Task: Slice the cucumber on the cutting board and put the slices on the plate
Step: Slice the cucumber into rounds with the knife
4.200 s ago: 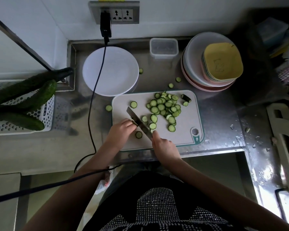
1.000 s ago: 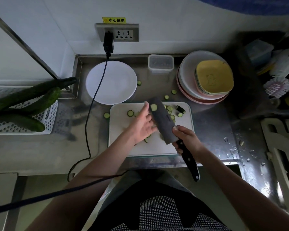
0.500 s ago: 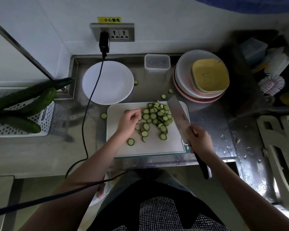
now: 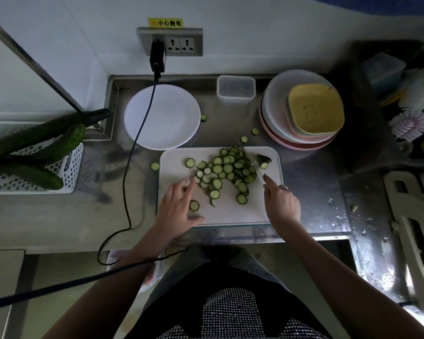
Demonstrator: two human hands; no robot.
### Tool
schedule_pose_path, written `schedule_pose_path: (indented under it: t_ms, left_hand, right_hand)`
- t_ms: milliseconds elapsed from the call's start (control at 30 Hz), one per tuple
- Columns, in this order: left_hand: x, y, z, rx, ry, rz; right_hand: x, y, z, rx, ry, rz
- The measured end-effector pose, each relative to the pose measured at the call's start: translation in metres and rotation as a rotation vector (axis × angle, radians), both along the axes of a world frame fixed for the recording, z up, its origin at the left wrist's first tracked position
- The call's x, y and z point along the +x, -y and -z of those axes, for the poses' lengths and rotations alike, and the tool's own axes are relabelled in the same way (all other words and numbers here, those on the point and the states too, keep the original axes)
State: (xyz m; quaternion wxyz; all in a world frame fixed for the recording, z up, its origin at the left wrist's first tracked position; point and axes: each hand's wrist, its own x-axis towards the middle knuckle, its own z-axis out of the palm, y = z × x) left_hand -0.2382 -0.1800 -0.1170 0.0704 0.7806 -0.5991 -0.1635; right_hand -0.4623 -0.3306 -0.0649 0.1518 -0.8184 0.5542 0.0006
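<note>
Between both hands' fingers (image 4: 191, 182), cucumber slices (image 4: 227, 168) on cutting board (image 4: 230, 214).

left hand (image 4: 179, 206) flat, fingers spread, palm down — right hand (image 4: 282, 204) closed in a grip, forefinger stretched forward.

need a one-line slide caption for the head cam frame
Cucumber slices piled on the cutting board, knife in right hand, left hand open beside them, plate empty.
</note>
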Motion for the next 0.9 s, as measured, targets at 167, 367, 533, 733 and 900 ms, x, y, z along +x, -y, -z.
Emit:
schedule_pose_path:
  t_ms: [167,367,533,733,900]
  left_hand:
    - [0.004,-0.010,0.000,-0.107,-0.204,-0.094]
    - [-0.003,0.007,-0.003,-0.142,-0.249,-0.084]
    - [-0.005,0.022,-0.006,-0.174,-0.242,-0.045]
    - [0.043,0.019,-0.013,-0.231,-0.029,-0.389]
    - [0.090,0.026,0.005,0.053,-0.023,-0.451]
  right_hand:
    - [0.010,-0.014,0.006,0.018,0.011,-0.143]
    - [-0.001,-0.008,0.004,-0.106,0.175,-0.095]
    - [-0.017,0.009,0.000,-0.022,0.132,-0.063]
    - [-0.035,0.004,0.010,0.356,0.434,0.231]
    - [-0.047,0.015,0.018,0.544,0.566,0.460]
